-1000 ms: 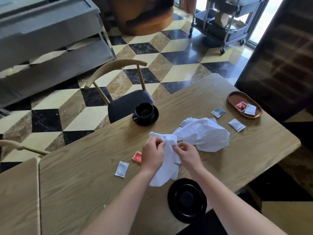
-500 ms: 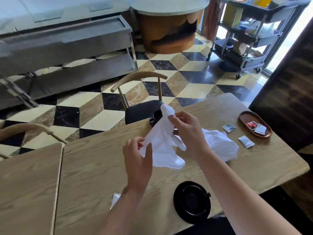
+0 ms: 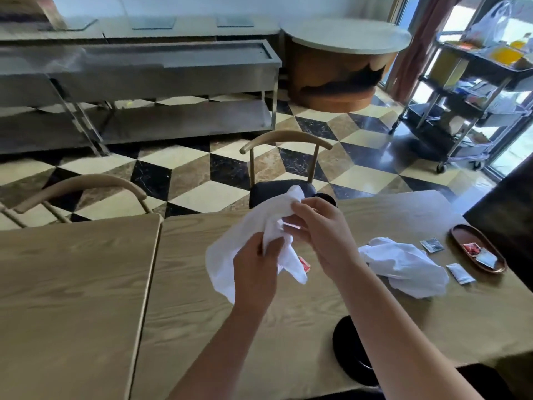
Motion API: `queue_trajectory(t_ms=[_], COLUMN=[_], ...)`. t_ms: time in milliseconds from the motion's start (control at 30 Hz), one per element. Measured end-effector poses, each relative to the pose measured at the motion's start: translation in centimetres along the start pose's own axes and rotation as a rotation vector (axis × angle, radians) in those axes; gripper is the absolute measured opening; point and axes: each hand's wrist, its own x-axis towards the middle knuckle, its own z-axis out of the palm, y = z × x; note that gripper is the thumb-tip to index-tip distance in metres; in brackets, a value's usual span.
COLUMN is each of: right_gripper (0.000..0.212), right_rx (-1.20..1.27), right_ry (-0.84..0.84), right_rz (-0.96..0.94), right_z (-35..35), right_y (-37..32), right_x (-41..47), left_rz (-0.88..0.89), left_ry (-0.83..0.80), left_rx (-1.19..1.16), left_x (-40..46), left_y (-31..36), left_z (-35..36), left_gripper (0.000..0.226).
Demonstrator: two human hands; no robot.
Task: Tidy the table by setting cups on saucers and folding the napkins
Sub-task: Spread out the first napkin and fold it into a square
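At the centre of the frame both the left hand (image 3: 253, 264) and the right hand (image 3: 320, 229) pinched a crumpled white napkin (image 3: 230, 249) above the table (image 3: 202, 327), seemingly mid-fold, with finding its corners likely next.

The napkin (image 3: 248, 241) I am holding is showing plain white, with no print on it. The second napkin (image 3: 403, 267), lying crumpled on my desk (image 3: 202, 307), is looking the same white. The desk is showing a pale tan wood grain. The saucer (image 3: 346, 350) near me is gleaming glossy black. The oval tray (image 3: 461, 236) is glowing reddish brown, carrying a red packet (image 3: 471, 248) and a silvery one (image 3: 486, 258). A dark grey sachet (image 3: 431, 245) and a white one (image 3: 460, 273) are lying beside it. The floor (image 3: 202, 180) is showing cream, brown and black marbled diamonds.
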Motion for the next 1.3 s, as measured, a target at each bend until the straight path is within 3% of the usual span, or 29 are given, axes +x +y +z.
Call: queue_trajectory(t_ms=[100,267,333,433,533,633,767,967,1133,1200,1300], right_gripper=[0.01,0.043,0.041,0.014,0.025,0.041,0.042,0.047,0.034,0.03,0.034], right_rx=[-0.223,-0.597,-0.682,-0.689,-0.743,-0.753,-0.811,-1.072,-1.285,-1.332,-1.35], right_ry=[-0.023,-0.159,-0.192,-0.078,0.013,0.069,0.083,0.006,-0.061,-0.126,-0.124], right_rz=[0.004,0.012,-0.044,-0.163,-0.277,-0.324,-0.373,-0.379,-0.3,-0.289,-0.225], right_z=[2.2,5.1,6.5,8.1,8.8,8.6,7.9,5.8,4.8,4.2,3.9], right_y=[1.9,5.5,6.6,7.3,7.0,5.8,3.2,0.7,1.6,1.9,0.8], right_x=[-1.3,-3.5,-4.5,-5.3,-5.2,-4.5,-2.4,2.1,7.0,8.9,11.3], left_rz=[-0.065,-0.093,-0.11,-0.128,-0.093,-0.011,0.151,0.052,-0.112,-0.15,-0.072], left_ry=[-0.039,-0.198,-0.272,-0.32,-0.373,-0.434,-0.395,-0.342,-0.581,-0.539,-0.298], left_rx=[-0.094,-0.052,-0.072,-0.125,-0.118,0.08,0.486,0.727,1.078,1.117,1.083], left_x=[1.1,2.5,2.8,3.1,3.7,4.9,7.0,10.3,11.6,12.6,15.2], left_y=[-0.3,-0.6,-0.5,-0.3,-0.4,-1.0,-3.0,-6.5,-10.0,-10.7,-9.2], left_z=[-4.2,-10.2,-12.1,-14.1,-16.1,-18.3,-20.5,-22.7,-21.6,-21.5,-21.6], left_gripper=[0.021,0.014,0.016,0.019,0.027,0.028,0.015,0.014,0.015,0.021,0.028])
